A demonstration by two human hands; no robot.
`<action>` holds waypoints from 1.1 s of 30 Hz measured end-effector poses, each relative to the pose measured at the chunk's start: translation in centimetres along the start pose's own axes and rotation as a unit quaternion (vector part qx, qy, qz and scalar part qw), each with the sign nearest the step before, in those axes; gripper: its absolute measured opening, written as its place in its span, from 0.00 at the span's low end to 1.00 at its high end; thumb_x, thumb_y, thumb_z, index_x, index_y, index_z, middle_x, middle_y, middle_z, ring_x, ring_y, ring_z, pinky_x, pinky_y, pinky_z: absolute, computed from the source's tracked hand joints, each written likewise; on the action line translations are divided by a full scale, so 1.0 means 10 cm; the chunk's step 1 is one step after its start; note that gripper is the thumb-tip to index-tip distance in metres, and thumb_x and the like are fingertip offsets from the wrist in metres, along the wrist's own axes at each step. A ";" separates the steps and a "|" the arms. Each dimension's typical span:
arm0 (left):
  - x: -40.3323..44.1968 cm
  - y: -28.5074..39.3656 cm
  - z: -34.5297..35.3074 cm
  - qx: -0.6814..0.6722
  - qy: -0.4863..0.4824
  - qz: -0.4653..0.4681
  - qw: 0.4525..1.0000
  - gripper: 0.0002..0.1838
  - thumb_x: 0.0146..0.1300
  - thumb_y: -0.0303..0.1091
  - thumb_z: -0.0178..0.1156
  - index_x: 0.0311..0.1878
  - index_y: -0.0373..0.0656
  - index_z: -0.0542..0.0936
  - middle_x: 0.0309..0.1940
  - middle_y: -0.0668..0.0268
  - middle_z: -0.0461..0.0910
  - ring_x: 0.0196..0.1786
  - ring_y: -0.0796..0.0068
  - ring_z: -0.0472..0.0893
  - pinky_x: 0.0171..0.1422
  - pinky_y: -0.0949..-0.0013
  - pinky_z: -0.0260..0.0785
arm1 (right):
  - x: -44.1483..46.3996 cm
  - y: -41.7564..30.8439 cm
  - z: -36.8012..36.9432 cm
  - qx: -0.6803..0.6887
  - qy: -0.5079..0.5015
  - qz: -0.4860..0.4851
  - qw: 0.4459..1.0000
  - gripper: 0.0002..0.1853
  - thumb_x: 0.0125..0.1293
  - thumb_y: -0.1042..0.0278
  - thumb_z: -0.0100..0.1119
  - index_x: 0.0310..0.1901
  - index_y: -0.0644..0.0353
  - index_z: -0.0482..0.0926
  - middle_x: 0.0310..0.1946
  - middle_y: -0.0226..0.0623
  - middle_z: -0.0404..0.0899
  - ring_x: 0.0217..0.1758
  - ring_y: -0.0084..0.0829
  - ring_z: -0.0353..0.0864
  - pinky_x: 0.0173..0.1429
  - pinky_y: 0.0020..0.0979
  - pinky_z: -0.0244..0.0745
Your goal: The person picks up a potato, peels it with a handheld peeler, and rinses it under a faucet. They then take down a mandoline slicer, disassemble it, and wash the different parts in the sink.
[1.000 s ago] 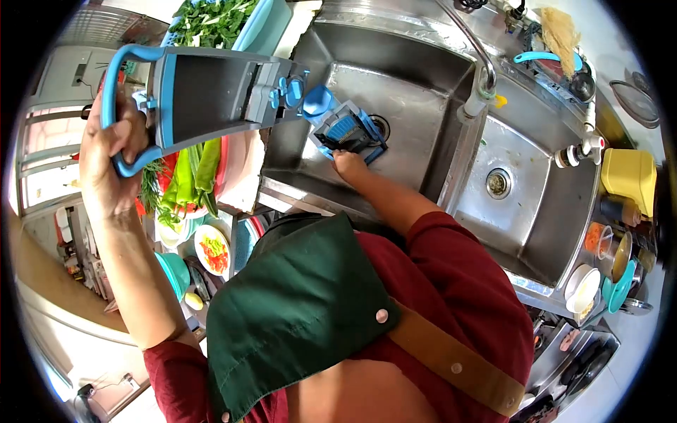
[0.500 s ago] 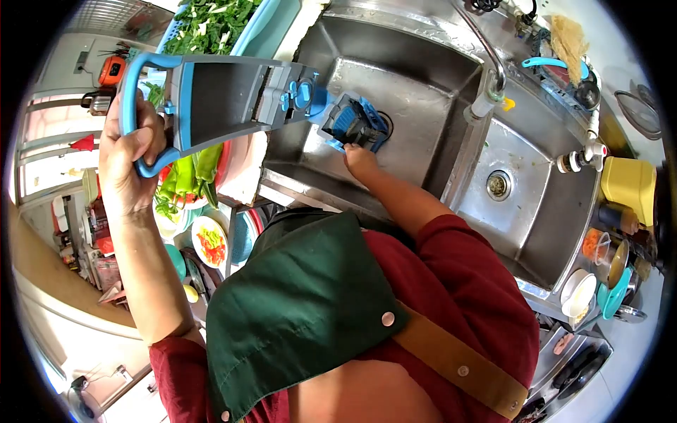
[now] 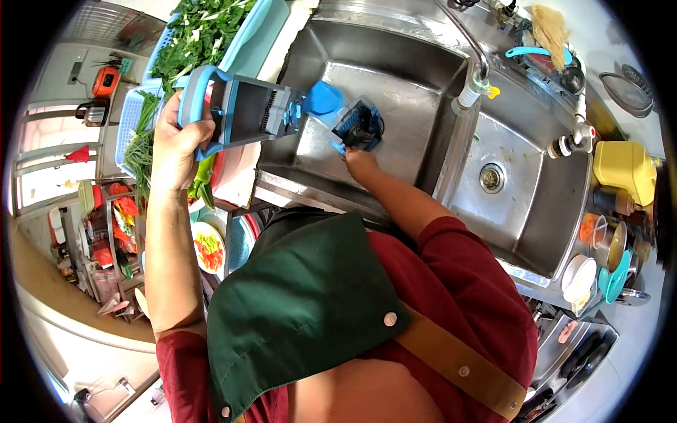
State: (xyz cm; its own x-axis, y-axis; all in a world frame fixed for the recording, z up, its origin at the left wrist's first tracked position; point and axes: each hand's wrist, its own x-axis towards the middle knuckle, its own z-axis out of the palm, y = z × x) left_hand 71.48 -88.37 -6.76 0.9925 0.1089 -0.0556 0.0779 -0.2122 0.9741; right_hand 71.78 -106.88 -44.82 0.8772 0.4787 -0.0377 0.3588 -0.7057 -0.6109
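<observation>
My left hand (image 3: 182,144) is wrapped around the blue handle of a grey and blue mandoline slicer (image 3: 247,109), held tilted at the left edge of the sink. A blue cup-shaped piece (image 3: 324,100) shows just past the slicer's far end; whether it is joined to the slicer I cannot tell. Low in the left basin, my right hand (image 3: 361,166) grips the near edge of a dark grey and blue plastic slicer part (image 3: 358,125). Its fingertips are partly hidden.
Around me is a steel double sink (image 3: 395,99), with a faucet (image 3: 474,88) on its divider. Chopped greens (image 3: 201,39) fill a blue basket at upper left. Green peppers (image 3: 202,178) and a plate of cut peppers (image 3: 209,247) lie below. A yellow jug (image 3: 624,169) stands right.
My left hand has moved right, and the slicer has tilted so it looks shorter. More of the blue cup-shaped piece shows. My right hand keeps hold of the slicer part in the basin.
</observation>
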 end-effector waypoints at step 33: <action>-0.30 -0.16 -0.07 0.001 0.018 -0.021 1.000 0.23 0.41 0.21 0.52 0.46 0.38 0.67 0.22 0.72 0.68 0.19 0.85 0.64 0.22 0.82 0.56 | 0.48 -0.59 -0.28 0.233 0.142 0.367 0.889 0.32 0.46 0.48 0.61 0.45 0.65 0.63 0.32 0.51 0.76 0.39 0.47 0.76 0.43 0.39 0.69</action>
State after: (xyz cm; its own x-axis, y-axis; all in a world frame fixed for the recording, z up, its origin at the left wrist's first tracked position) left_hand 68.33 -87.68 -8.03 0.9843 0.1528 -0.0886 0.1198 -0.2093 0.9705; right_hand 74.73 -101.90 -39.13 0.8893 -0.2205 -0.4007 -0.4572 -0.4483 -0.7681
